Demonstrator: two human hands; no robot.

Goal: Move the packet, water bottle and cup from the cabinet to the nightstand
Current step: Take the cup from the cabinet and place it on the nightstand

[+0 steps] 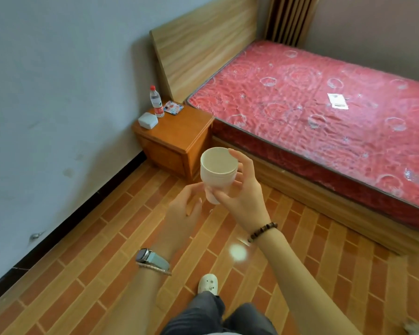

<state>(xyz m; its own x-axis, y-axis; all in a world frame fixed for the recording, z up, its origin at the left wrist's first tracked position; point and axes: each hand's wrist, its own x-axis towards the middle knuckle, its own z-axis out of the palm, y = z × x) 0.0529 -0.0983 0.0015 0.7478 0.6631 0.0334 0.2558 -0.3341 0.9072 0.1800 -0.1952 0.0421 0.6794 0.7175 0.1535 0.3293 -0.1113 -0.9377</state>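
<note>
Above the trousered knees (203,315), the right hand (242,189) grips the cup (218,174) upright; the left hand (184,206), fingers relaxed, touches its base. The cup is short of the nightstand (179,134), which already bears the water bottle (156,101) and packet (173,108). Last transfer: carry forward and set it down on the nightstand's bare front area.

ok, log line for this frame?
right hand grips white cup | left hand at its base, grip unclear | water bottle, packet on nightstand
</note>
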